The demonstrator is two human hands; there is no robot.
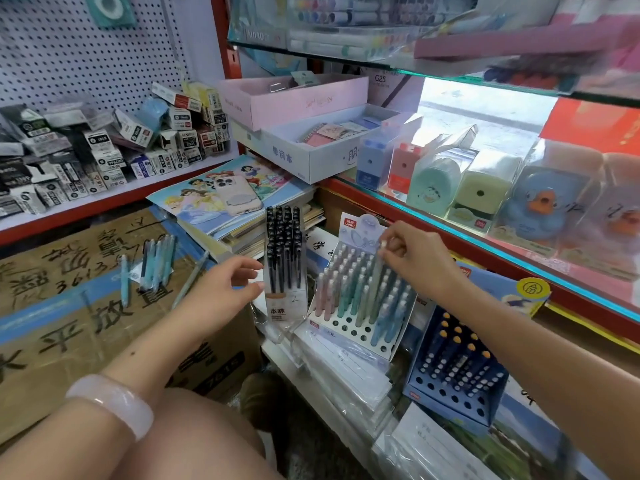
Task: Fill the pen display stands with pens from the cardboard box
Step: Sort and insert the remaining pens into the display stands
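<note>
A white display stand [349,329] with pastel pens stands in the middle, with several front holes bare. My right hand [412,251] pinches the white top of a pale green pen [377,282] standing among the stand's back rows. My left hand [225,289] hovers open, fingers apart, just left of a clear stand of black pens [284,258]. A dark blue stand [453,372] with dark pens sits at the right. Loose pastel pens [156,268] lie on the closed cardboard box [69,327] at the left.
A phone [235,195] lies on stacked picture books behind the stands. Red-edged shelves with sharpeners and boxed goods run along the right; small refill boxes pile on the left shelf. Plastic-wrapped notebooks lie under the stands. My knee is at the bottom.
</note>
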